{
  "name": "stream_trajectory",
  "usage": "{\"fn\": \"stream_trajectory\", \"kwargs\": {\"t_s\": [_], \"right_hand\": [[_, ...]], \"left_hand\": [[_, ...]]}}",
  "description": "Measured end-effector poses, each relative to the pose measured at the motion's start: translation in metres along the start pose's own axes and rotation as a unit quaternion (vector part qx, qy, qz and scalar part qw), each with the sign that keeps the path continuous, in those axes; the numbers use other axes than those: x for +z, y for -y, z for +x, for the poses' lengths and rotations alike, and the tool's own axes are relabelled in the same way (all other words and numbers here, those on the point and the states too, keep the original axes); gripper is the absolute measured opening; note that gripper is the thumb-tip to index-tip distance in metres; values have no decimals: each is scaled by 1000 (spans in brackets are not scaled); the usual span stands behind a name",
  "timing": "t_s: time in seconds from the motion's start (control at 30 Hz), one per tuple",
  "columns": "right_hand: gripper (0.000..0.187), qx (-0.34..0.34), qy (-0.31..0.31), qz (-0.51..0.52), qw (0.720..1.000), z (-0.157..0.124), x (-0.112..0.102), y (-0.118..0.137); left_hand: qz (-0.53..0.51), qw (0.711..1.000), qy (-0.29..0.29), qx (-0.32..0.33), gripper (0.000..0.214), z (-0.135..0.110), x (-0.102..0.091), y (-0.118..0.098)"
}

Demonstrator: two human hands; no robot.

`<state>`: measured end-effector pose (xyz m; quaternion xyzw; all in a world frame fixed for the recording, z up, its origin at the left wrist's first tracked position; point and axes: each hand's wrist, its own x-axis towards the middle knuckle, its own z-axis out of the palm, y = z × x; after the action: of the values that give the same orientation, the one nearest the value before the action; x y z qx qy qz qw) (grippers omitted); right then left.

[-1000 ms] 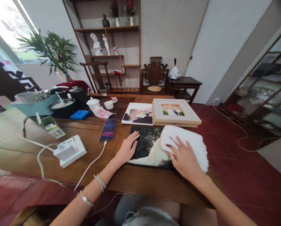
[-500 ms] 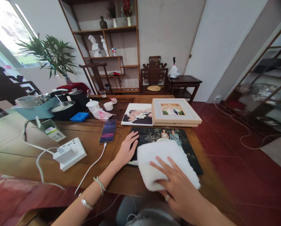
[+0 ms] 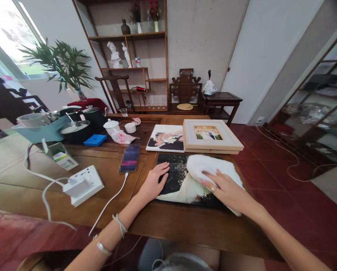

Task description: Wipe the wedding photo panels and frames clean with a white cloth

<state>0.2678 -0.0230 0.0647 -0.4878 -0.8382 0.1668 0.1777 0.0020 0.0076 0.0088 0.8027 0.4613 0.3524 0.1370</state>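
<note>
No readable text or numbers, marks on small open box too blurred to read, phone screen pixelated

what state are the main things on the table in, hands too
photo panel: face up, partly covered
white towel: folded, over photo panel
left hand: flat on photo panel's left edge
right hand: on white towel
framed photo: lying face up
smartphone: cable plugged in
power strip: adapter plugged in
small carton: flap open
black pan: glass lid on

Bright window, pale walls, wooden shelving, dark carved chair, red tiled floor
</note>
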Motion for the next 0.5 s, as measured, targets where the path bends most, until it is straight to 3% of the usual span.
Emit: {"fn": "stream_trajectory", "kwargs": {"t_s": [0.27, 0.37, 0.5], "right_hand": [[35, -91, 42, 79, 992, 111, 25, 39], [35, -113, 47, 74, 990, 124, 35, 50], [33, -121, 41, 53, 990, 109, 36, 40]], "left_hand": [[4, 1000, 2, 1, 28, 1, -2, -4], [3, 1000, 5, 4, 29, 2, -5, -7], [3, 1000, 6, 2, 28, 2, -4, -7]]}}
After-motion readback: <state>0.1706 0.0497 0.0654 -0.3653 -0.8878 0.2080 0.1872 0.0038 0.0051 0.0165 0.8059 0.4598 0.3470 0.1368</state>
